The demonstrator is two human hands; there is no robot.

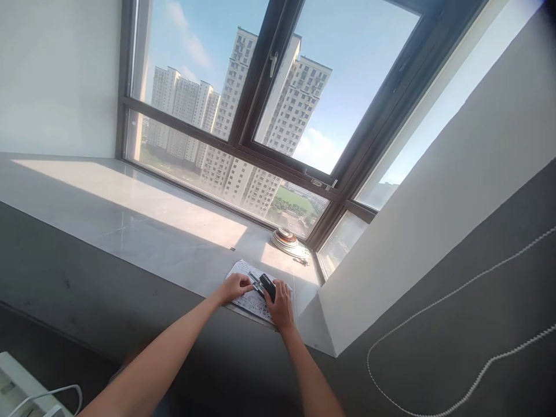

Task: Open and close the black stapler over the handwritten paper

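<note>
My right hand (282, 304) is wrapped round a black stapler (267, 285), holding it tilted above the paper. The stapler's top is swung up and its metal inner part shows on the left side. My left hand (236, 288) is closed in a pinch beside that metal part, its fingertips touching or almost touching it. What sits between those fingertips is too small to make out. Beneath both hands lies a handwritten sheaf of paper (248, 301) at the front edge of the windowsill.
A tiny dark strip (233, 249) lies on the grey windowsill (174, 237). Near the window corner sits a round stack of plates or lids (286, 240), with a small dark item (301, 262) beside it. At right hangs a beaded cord (434, 301); a white appliance (26, 388) stands lower left.
</note>
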